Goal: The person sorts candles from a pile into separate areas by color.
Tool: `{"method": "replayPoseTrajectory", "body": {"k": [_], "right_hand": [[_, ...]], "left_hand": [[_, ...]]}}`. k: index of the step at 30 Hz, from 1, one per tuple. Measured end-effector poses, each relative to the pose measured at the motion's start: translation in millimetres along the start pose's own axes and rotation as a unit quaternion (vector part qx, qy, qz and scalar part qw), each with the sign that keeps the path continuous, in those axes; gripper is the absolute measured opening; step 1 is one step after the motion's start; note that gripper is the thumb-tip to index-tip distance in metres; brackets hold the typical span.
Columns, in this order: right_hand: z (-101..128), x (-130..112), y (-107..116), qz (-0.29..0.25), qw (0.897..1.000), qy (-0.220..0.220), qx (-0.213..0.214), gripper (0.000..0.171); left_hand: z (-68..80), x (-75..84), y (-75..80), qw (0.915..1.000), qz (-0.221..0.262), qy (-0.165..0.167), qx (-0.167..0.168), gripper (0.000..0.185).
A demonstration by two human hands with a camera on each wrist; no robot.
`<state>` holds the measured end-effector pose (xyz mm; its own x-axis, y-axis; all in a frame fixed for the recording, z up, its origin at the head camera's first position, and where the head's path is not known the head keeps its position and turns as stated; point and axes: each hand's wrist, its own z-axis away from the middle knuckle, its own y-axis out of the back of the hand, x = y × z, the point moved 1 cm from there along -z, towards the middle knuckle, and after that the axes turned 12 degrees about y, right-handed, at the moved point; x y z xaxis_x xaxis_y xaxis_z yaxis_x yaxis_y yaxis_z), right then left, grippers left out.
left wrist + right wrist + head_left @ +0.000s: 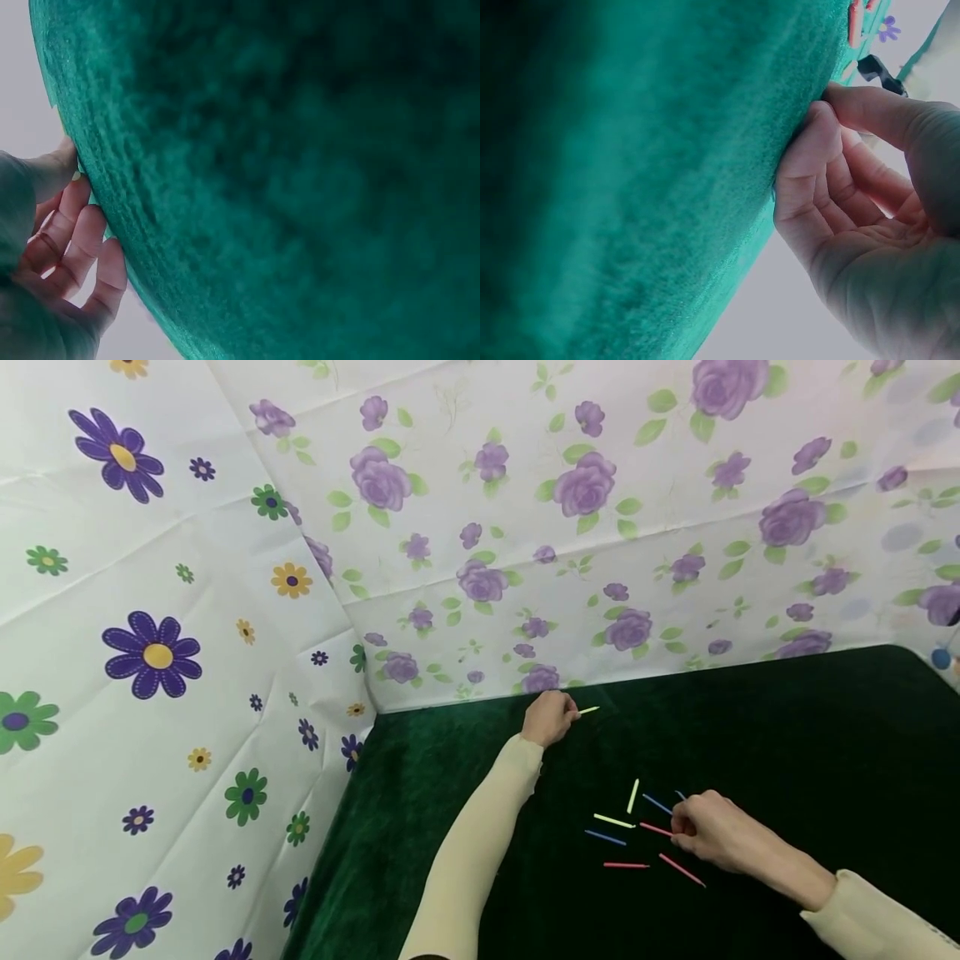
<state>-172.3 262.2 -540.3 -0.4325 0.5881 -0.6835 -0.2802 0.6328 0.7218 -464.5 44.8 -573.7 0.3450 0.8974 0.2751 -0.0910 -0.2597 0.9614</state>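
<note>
Yellow stick [589, 710], at 11 o'clock from the other sticks [614, 821], is pinched by fingers of left hand [548, 719]; right hand [712, 831] at 3 o'clock (its grasp I cannot tell); step seems placing, next needing gentle release

The flowered wall [480, 552] looks bright above dim green cloth [570, 785] in the head view, while both wrist views blur the cloth and bow its edge.

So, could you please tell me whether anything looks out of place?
Perhaps one yellow stick: pinched by the left hand near the back edge of the green cloth, it is well apart from the scattered sticks.
</note>
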Motion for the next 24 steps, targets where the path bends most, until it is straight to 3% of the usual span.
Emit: {"method": "replayPoseTrajectory", "body": {"k": [4, 8, 17, 24], "right_hand": [[0.1, -0.5, -0.2, 0.002, 1.0, 0.003, 0.002, 0.007], [0.3, -0.9, -0.3, 0.004, 1.0, 0.005, 0.004, 0.008], [-0.6, -1.0, 0.4, 0.005, 1.0, 0.002, 0.0, 0.008], [-0.7, -1.0, -1.1, 0.005, 1.0, -0.002, 0.0, 0.007]], "left_hand": [[-16.0, -8.7, -14.7, 0.9998, 0.016, 0.006, -0.014, 0.013], [-21.3, -13.3, -21.8, 0.9998, 0.016, 0.005, -0.012, 0.013], [-16.8, -12.4, -17.4, 0.9999, 0.008, -0.01, -0.011, 0.017], [5.4, -5.0, -2.1, 0.9998, 0.002, -0.008, -0.016, 0.023]]}}
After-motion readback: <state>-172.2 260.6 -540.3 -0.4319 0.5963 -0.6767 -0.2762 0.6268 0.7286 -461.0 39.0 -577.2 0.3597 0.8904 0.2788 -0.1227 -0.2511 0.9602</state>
